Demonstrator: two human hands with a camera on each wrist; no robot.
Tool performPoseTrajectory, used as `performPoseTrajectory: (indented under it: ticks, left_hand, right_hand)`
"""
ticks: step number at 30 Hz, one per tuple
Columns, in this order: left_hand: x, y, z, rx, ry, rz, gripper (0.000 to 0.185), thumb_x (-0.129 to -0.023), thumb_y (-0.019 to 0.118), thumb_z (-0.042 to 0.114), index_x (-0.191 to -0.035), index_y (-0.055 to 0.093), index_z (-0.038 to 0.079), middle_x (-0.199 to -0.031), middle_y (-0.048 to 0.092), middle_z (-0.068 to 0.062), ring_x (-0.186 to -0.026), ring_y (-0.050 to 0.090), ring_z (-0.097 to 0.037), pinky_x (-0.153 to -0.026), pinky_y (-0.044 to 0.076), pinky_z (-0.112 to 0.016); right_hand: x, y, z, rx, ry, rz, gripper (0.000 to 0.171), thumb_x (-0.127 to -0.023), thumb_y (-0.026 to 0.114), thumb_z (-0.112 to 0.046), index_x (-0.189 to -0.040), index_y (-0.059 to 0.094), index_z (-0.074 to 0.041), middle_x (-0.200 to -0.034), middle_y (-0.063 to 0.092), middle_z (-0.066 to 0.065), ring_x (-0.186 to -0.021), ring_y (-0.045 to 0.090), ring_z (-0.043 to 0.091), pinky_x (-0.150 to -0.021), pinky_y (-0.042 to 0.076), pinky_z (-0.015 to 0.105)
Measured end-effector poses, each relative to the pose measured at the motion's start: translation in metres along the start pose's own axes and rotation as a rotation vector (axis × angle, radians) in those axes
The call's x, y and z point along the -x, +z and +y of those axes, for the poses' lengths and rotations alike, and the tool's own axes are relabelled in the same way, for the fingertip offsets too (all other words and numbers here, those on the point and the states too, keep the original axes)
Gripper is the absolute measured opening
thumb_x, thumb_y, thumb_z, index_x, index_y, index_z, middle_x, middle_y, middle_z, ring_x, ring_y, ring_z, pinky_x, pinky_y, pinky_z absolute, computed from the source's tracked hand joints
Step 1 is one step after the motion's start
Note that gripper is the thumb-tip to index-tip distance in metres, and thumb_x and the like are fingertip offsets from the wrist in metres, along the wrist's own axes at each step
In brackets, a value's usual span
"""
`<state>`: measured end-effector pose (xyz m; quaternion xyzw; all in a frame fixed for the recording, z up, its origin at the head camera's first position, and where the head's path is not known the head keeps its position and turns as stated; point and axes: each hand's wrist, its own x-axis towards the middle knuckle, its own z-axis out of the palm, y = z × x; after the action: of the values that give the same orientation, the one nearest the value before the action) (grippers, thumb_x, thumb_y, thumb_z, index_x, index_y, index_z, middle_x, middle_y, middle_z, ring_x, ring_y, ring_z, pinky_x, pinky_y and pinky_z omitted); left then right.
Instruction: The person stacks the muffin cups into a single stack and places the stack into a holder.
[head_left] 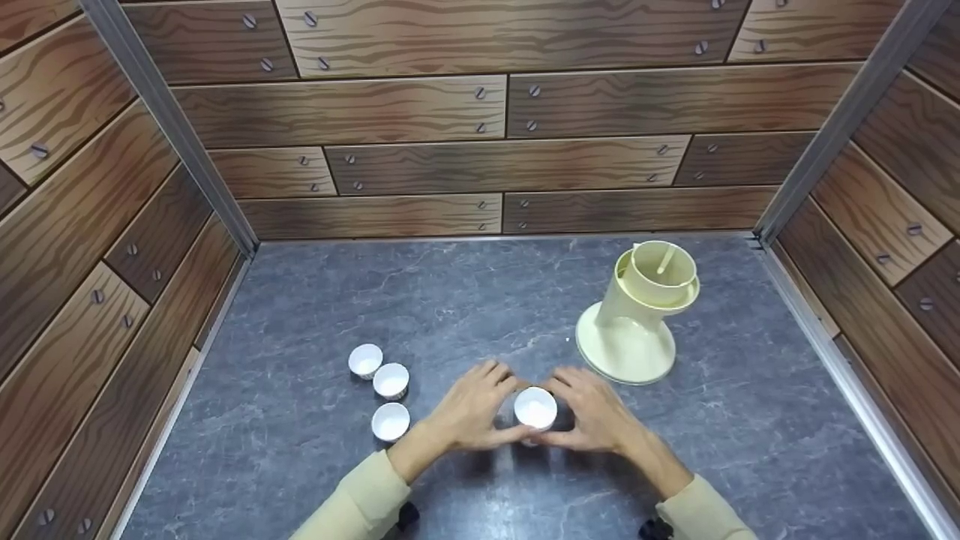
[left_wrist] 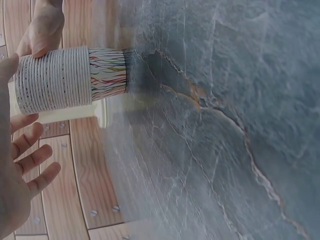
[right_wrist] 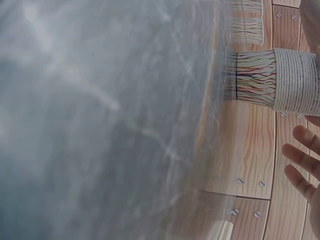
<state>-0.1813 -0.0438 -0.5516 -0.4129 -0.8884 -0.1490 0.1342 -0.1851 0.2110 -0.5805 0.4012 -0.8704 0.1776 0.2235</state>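
A tall stack of nested paper baking cups (head_left: 535, 409) stands upright on the table between my hands. Its bottom cup (left_wrist: 108, 72) shows wavy coloured lines on white, while only the rims of the others are visible. From the left, my left hand (head_left: 477, 406) holds the upper stack between thumb and index finger. My right hand (head_left: 594, 411) grips it likewise from the other side, with the two thumbs meeting at the near side. The remaining fingers of the right hand (right_wrist: 306, 162) are spread away from the stack in the right wrist view.
Left of my hands, three cups or short stacks stand on the table: a rear one (head_left: 366, 361), a middle one (head_left: 391, 381) and a near one (head_left: 391, 421). A cream plastic device (head_left: 626, 349) with a round base and slanted tube stands back right. Wood-patterned walls (head_left: 420, 112) enclose the table.
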Motion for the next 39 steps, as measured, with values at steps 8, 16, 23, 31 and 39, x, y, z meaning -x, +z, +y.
performPoseTrajectory:
  ticks: [8,16,23,31,39]
  left_hand:
    - [0.005,-0.006,-0.003,0.008,0.009,-0.001,0.063,-0.097,0.056,0.072,-0.131,0.066,0.021,-0.116,0.064,0.003,-0.109,0.06,-0.015,-0.095,0.054,-0.034]
    - [0.01,-0.012,-0.008,0.003,-0.015,-0.018,0.068,-0.096,0.052,0.076,-0.135,0.065,0.022,-0.12,0.065,0.003,-0.111,0.061,-0.016,-0.096,0.054,-0.035]
    - [0.017,-0.019,-0.013,-0.024,-0.041,-0.039,0.069,-0.096,0.055,0.075,-0.136,0.064,0.02,-0.12,0.065,0.002,-0.11,0.061,-0.017,-0.097,0.053,-0.037]
    - [0.029,-0.028,-0.02,-0.041,-0.087,-0.053,0.068,-0.095,0.059,0.072,-0.137,0.065,0.02,-0.122,0.066,0.001,-0.111,0.06,-0.017,-0.095,0.053,-0.039]
    - [0.038,-0.037,-0.026,-0.047,-0.105,-0.06,0.066,-0.093,0.063,0.069,-0.137,0.064,0.019,-0.122,0.066,0.001,-0.11,0.06,-0.018,-0.097,0.051,-0.039]
  right_hand:
    - [0.0,0.0,-0.001,-0.014,0.014,0.001,0.066,-0.067,0.09,-0.067,-0.111,0.072,-0.021,-0.103,0.067,-0.005,-0.093,0.064,0.011,-0.077,0.053,0.03]
    - [-0.001,-0.002,-0.001,-0.014,0.016,-0.009,0.067,-0.073,0.083,-0.073,-0.112,0.072,-0.02,-0.105,0.068,-0.005,-0.095,0.064,0.011,-0.079,0.053,0.031]
    - [0.0,-0.001,0.0,-0.003,0.011,-0.015,0.069,-0.073,0.082,-0.075,-0.114,0.072,-0.02,-0.106,0.068,-0.004,-0.095,0.065,0.012,-0.079,0.053,0.032]
    - [0.0,-0.002,-0.001,0.003,0.025,-0.024,0.069,-0.072,0.083,-0.075,-0.113,0.072,-0.02,-0.105,0.068,-0.004,-0.093,0.064,0.013,-0.079,0.053,0.033]
    - [0.0,-0.002,-0.001,-0.002,0.026,-0.025,0.069,-0.073,0.083,-0.074,-0.113,0.071,-0.02,-0.105,0.068,-0.004,-0.094,0.064,0.013,-0.08,0.054,0.034]
